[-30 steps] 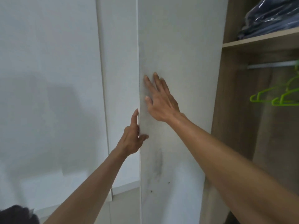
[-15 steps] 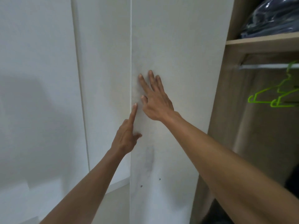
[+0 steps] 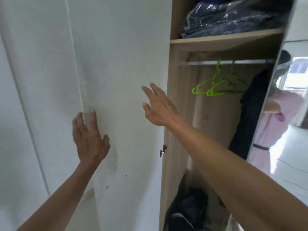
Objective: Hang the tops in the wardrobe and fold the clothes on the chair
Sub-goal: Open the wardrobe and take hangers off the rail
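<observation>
white door (image 3: 120,64), light wood shelf (image 3: 225,40), 2 lime-green hangers (image 3: 215,87), dark navy wrapped clothes (image 3: 230,17).

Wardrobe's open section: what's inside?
Green hangers on the rail, a dark garment hanging at right, plastic-wrapped dark clothes on the shelf, dark items at the bottom. The white door hides the rest.

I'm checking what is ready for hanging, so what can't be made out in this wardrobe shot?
- Head view: contents of the plastic-wrapped dark bundle on the top shelf; glare and the top edge hide them.
- Dark pile on the wardrobe floor: shadowed, cut by the bottom edge.
- Green hangers: count unclear, they overlap.
- Chair with clothes: out of frame.
</observation>
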The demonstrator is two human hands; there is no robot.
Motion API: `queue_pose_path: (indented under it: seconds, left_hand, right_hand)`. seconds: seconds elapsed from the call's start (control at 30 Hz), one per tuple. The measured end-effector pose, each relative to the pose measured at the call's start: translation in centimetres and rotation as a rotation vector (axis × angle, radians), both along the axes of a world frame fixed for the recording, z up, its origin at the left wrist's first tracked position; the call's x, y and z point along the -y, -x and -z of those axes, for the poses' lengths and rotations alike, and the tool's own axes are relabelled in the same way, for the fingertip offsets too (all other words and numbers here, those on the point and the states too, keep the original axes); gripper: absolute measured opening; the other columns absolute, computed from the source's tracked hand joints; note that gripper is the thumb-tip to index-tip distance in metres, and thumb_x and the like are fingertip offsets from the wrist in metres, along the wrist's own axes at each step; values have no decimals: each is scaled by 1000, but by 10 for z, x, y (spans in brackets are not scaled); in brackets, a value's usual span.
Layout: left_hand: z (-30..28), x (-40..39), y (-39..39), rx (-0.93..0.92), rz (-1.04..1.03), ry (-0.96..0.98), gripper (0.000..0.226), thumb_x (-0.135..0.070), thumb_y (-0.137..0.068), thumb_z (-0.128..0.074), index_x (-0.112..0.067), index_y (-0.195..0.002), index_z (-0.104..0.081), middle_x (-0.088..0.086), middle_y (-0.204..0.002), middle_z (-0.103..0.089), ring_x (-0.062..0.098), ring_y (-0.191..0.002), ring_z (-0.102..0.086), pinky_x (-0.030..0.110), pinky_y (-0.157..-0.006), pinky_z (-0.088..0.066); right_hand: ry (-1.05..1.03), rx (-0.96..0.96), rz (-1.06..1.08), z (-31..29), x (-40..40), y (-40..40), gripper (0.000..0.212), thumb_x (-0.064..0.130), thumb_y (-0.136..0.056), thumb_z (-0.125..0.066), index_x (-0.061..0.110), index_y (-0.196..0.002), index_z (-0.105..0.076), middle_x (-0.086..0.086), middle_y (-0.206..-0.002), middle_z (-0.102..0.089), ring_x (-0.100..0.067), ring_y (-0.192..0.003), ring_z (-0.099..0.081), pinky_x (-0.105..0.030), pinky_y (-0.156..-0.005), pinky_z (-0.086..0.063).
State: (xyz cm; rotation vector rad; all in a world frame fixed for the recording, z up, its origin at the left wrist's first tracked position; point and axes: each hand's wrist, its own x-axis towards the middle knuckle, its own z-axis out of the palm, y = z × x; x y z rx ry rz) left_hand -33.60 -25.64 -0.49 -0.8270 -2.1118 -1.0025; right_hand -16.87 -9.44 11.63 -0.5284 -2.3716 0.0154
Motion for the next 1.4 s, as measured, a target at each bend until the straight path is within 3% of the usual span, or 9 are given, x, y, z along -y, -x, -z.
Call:
queue_pose_path:
  seconds: [0.1,0.33,0.57,0.77,0.9,1.03,1.23,1.3,1.4]
  left_hand:
    - [15,-27,-43,-35,60,39,96,-22,-78,-75,-17,-156,-19,19,-162,-8,42,-149,-6,62,-118,-15]
    - [39,-107,-141,119,524,154,82,-21,-86,-71,-12,-155,-26,16,-162,-16,35,-146,-18,56,-117,-29]
    - [-9,-208,-231,162,966,182,73,-25,-92,-64,-12,-153,-27,7,-152,-31,19,-135,-33,26,-109,-27]
    - [-41,-286,-294,415,1280,283,57,-33,-100,-54,-11,-149,-35,11,-143,-50,26,-132,-50,31,-106,-42]
    - [-55,-313,-328,566,1471,227,33,-33,-107,-40,-7,-119,-58,8,-95,-63,20,-88,-61,28,-78,-54]
    - [-53,-319,-335,675,1402,170,53,-48,-106,-28,-17,-64,-41,-1,-64,-46,25,-74,-46,36,-73,-36]
    - [-48,-296,-332,759,1469,185,75,-72,-94,-29,-5,-70,-52,6,-65,-61,26,-71,-61,44,-83,-55]
    - [-42,-286,-331,773,1567,168,95,-91,-78,-30,1,-80,-54,14,-69,-61,28,-67,-61,56,-81,-57]
    - [-45,-244,-341,824,1619,183,101,-96,-68,-36,4,-79,-51,9,-65,-53,23,-61,-55,53,-72,-53]
  right_hand:
    - [26,-35,137,13,-31,-57,60,30,-98,-46,23,-155,-27,-9,-166,-15,-26,-152,-15,-49,-118,-29]
    - [-30,41,444,16,-77,-176,58,29,-93,-52,19,-149,-38,-12,-158,-30,-33,-144,-32,-52,-110,-39]
    - [-347,157,801,-33,-109,-255,48,24,-90,-57,13,-137,-51,-12,-154,-34,-32,-148,-21,-58,-113,-28]
    - [-563,410,991,-67,-132,-275,44,30,-95,-50,15,-137,-53,-9,-164,-17,-31,-154,3,-63,-117,-10]
    - [-640,502,1039,-71,-143,-275,41,36,-97,-45,19,-131,-61,-9,-162,-25,-34,-154,6,-66,-117,-9]
    - [-698,552,1030,-70,-140,-270,39,37,-97,-44,18,-123,-66,-7,-143,-50,-35,-153,-4,-65,-116,-12]
    - [-753,593,963,-63,-106,-269,34,34,-91,-52,15,-111,-72,-4,-117,-64,-32,-136,-38,-61,-119,-9]
    - [-795,595,915,-64,-89,-270,27,30,-88,-57,14,-96,-76,-5,-102,-66,-31,-121,-50,-61,-119,-13]
    - [-854,510,824,-72,-47,-277,17,27,-78,-69,14,-68,-75,-2,-68,-54,-30,-101,-60,-65,-113,-28]
